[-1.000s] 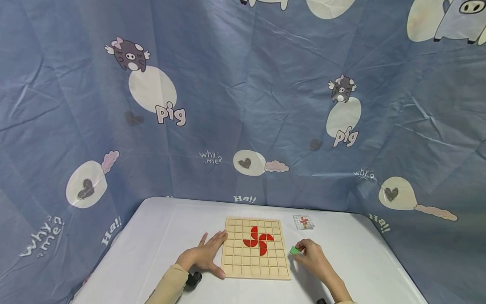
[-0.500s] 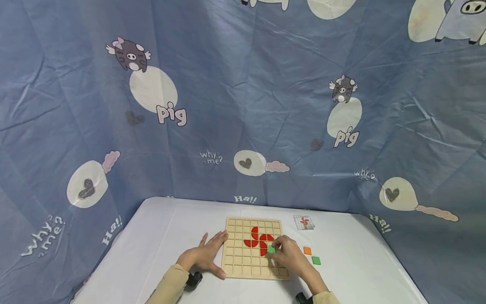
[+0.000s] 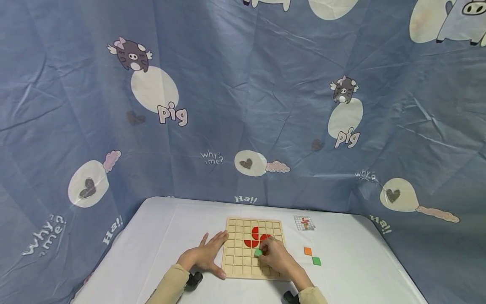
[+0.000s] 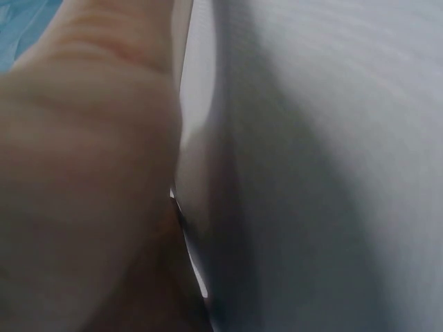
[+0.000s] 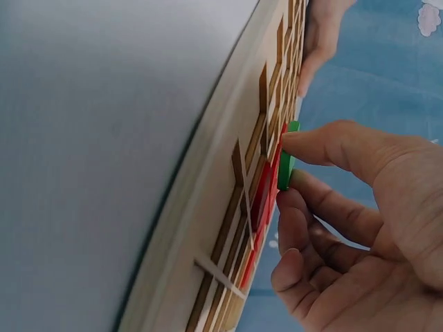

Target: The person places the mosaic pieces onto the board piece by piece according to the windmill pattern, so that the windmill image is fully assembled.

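Note:
A wooden grid board (image 3: 237, 270) lies on the white table. Red quarter-round pieces (image 3: 250, 243) sit in its cells in a pinwheel layout, partly hidden by my right hand (image 3: 277, 256). Between thumb and fingertips, that hand pinches a green tile (image 3: 258, 253) low over the board's middle, just below the red pieces. The right wrist view shows the green tile (image 5: 286, 162) tilted on edge close over the grid. With fingers spread, my left hand (image 3: 204, 255) rests along the board's left edge, thumb by the near-left corner; its wrist view shows mostly skin and tablecloth.
An orange tile (image 3: 308, 251) and another green tile (image 3: 317, 261) lie to the right of the board. Farther back on that side is a pattern card (image 3: 304, 223) with a printed grid and flower. A blue patterned curtain (image 3: 212, 185) stands behind the table.
My right hand has carried the green tile leftward from beside the board to over its middle. The orange and green tiles on the table have come into sight. My left hand stays put.

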A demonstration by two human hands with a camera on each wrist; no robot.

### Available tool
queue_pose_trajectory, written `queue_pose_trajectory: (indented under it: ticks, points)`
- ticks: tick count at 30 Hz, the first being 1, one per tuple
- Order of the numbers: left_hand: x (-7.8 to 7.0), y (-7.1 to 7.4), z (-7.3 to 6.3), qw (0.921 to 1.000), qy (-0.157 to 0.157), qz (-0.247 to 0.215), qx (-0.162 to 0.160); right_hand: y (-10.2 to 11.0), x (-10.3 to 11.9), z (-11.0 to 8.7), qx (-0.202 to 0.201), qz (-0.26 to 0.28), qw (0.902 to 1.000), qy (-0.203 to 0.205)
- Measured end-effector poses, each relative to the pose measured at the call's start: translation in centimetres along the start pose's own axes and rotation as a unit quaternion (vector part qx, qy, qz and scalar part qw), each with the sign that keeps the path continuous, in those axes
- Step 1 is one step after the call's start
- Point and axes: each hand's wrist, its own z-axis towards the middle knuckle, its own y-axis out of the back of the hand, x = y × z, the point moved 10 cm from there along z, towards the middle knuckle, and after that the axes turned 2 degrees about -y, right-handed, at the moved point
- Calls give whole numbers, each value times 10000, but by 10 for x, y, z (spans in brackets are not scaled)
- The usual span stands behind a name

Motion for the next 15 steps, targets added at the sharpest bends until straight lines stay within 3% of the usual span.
queue_pose_trajectory:
  ticks: [15]
  points:
    - [1, 0, -1, 10000, -1, -36, 59, -6, 3, 7, 14, -161, 9999, 7]
